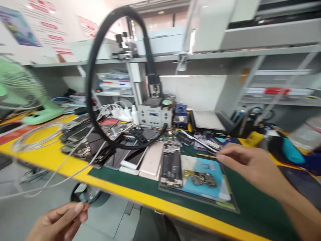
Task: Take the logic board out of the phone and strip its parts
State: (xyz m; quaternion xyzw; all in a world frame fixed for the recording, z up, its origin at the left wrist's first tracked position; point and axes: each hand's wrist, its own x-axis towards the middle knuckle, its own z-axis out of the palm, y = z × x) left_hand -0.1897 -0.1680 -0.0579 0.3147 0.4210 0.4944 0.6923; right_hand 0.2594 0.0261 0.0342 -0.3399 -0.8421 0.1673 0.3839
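My left hand (61,221) is raised in front of the table edge, at the lower left. Its thumb and fingertips are pinched together on something small and dark that I cannot make out. Over the green mat (247,187), my right hand (244,162) has its fingertips closed at the near end of long, thin black and silver tweezers (199,140), blurred by motion. A slim gold-brown tool (206,156) lies right beside those fingertips. Below it, small metal phone parts (204,179) rest on a blue pad (193,189), beside an opened phone (171,165).
Several phones (151,159) lie left of the opened one. A thick black hose (89,77) loops up from a grey soldering station (154,115). White cables (60,165) hang across the yellow table edge (120,187). A green fan (37,97) stands far left.
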